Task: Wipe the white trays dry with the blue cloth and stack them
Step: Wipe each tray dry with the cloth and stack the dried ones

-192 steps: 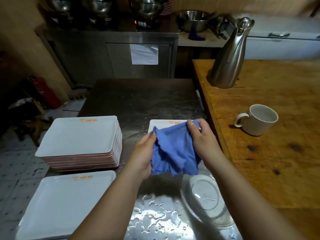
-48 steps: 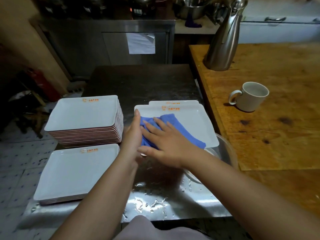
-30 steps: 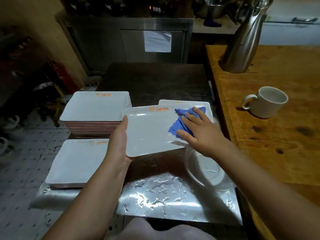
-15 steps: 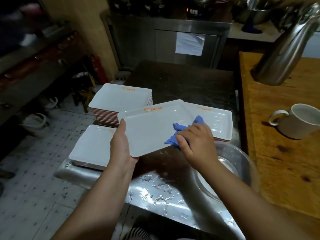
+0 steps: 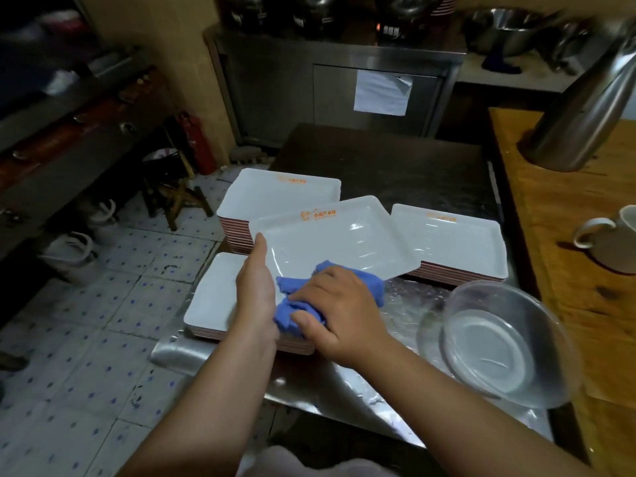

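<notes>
From the head camera, your left hand (image 5: 255, 287) grips the near-left edge of a shallow white rectangular tray with an orange logo (image 5: 339, 235), thumb laid along the rim on top; the other fingers are hidden under the tray, so you cannot tell how they sit. The tray is held up off the wet stainless steel table (image 5: 385, 166), tilted a little, its far edge overlapping the stacks behind it.

Your right hand (image 5: 339, 311) is pressed palm-down on the crumpled blue cloth (image 5: 364, 280) at the tray's near edge — fingers curled and close together over the bunched fabric, thumb tucked against its near side. The cloth shows on both sides of the hand.

Three stacks of matching white trays stand around the held one: a tall stack at the far left (image 5: 272, 194), a low stack at the near left (image 5: 215, 297) partly under your left hand, and a short stack on the right (image 5: 457, 242).

Just right of your right forearm sits a clear round plastic bowl (image 5: 499, 342) at the table's edge. On the wooden counter (image 5: 564, 235) beside it stand a white ceramic mug (image 5: 609, 242) and, farther back, a tall brushed-steel jug (image 5: 585, 115) — both cut off by the frame.
</notes>
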